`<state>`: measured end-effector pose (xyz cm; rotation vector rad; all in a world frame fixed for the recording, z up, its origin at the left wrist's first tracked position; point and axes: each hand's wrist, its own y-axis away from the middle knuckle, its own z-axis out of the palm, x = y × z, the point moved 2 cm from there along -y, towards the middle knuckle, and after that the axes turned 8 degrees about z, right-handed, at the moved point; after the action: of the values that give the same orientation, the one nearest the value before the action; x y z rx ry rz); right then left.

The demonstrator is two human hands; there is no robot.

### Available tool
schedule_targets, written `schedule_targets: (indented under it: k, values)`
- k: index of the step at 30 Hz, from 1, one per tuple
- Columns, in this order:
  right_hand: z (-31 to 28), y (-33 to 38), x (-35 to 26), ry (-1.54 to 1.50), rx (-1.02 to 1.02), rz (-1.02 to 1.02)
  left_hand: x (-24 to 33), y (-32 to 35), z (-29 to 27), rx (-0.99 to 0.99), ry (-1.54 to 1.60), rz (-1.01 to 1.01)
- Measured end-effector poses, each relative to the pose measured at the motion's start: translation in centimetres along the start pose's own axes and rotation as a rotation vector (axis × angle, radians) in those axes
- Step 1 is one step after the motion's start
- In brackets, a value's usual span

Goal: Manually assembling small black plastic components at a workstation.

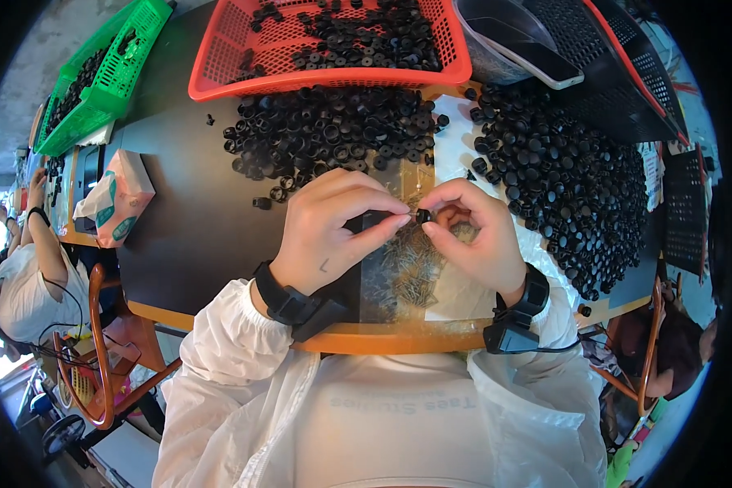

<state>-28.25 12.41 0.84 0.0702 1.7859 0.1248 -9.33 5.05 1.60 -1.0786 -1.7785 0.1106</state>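
Observation:
Over the near part of the table, my left hand point(333, 218) and my right hand point(484, 240) meet fingertip to fingertip. A small round black plastic part point(423, 215) is pinched between the thumb and forefinger of my right hand. My left thumb and forefinger are pressed together right beside it; whatever they hold is too small to make out. Below the hands lies a heap of thin metal pins point(415, 272). Loose black ring-shaped parts point(325, 126) spread beyond my left hand, and a large pile of black caps point(569, 195) covers the table to the right.
A red plastic basket point(329, 80) of black parts stands at the far side. A phone point(545, 63) rests on a clear tub, near black crates point(610, 89). Left are a tissue pack point(126, 195) and a green basket point(110, 77). Another person point(37, 285) sits far left.

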Motion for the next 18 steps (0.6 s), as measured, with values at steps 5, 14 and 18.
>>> schedule_targets:
  k: [5,14,18]
  values:
    - [0.05,-0.11,0.11,-0.074,-0.038,0.027,0.00,0.10,-0.01,0.004,0.012,0.004]
    - [0.08,-0.04,-0.19,-0.067,-0.033,0.005,0.41,0.36,0.52,-0.039,0.086,-0.088]
    - [0.15,-0.09,-0.15,0.030,-0.002,-0.023,0.48,0.45,0.70,-0.024,0.145,-0.166]
